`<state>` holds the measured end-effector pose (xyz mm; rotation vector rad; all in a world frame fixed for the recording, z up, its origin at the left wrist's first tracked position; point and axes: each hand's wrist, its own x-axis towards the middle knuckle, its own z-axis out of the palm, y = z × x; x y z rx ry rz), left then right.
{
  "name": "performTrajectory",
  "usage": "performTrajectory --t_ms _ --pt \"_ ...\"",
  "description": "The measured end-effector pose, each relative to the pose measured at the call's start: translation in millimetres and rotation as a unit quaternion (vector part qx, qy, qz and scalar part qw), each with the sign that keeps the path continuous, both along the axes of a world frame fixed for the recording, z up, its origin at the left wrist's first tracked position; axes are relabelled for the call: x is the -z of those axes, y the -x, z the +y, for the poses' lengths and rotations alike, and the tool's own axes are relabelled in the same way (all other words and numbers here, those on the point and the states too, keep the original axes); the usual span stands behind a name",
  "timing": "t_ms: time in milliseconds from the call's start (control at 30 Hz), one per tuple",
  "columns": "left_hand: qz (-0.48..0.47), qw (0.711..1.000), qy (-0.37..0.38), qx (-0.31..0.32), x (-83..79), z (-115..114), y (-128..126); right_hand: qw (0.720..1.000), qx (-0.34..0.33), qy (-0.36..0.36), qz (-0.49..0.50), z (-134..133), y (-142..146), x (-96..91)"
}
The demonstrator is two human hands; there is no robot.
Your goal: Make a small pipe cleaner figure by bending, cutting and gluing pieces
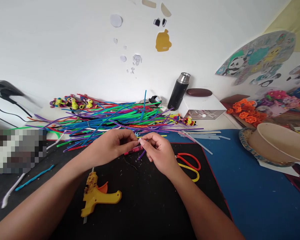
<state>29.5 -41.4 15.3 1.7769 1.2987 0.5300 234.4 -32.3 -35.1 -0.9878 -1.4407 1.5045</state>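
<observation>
My left hand (115, 145) and my right hand (157, 150) meet over the black mat, thumbs and fingertips pinched together. Between them shows a small white piece (140, 140), mostly covered by the fingers. Just below my right fingers a short purple pipe cleaner end (141, 155) sticks out; I cannot tell whether it is held. Behind the fingertips lies a pink-red translucent stick-like object (135, 149). A yellow hot glue gun (97, 196) rests on the mat below my left wrist. Scissors with red and yellow handles (190, 166) lie right of my right hand.
Many coloured pipe cleaners (102, 116) are heaped along the wall. A black thermos (178, 91) stands beside a white box (205, 108). Blue (35, 177) and white (13, 190) pipe cleaners lie at left. Glue sticks (200, 143) and a beige bowl (272, 143) are at right.
</observation>
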Motion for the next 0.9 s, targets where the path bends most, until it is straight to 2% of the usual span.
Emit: performTrajectory --t_ms 233,433,567,667,800,900 --pt "0.036 0.999 0.000 0.024 -4.8 1 6 1.000 -0.006 0.003 -0.002 -1 0 -0.6" --pt "0.124 0.989 -0.063 -0.051 -16.4 15 50 0.999 -0.019 0.009 -0.026 -1 -1 0.3" --pt "0.245 0.962 -0.088 -0.078 -11.2 23 71 0.999 -0.032 0.018 -0.041 -2 0 2.7" --pt "0.298 0.950 -0.076 -0.058 -3.9 25 73 0.998 -0.037 0.020 -0.049 -2 1 4.0" --pt "0.319 0.948 -0.011 0.005 1.1 23 72 0.998 -0.038 0.016 -0.056 -2 2 6.3" --pt "0.351 0.936 0.002 0.026 3.1 19 69 0.997 -0.040 0.012 -0.064 -2 2 7.8"
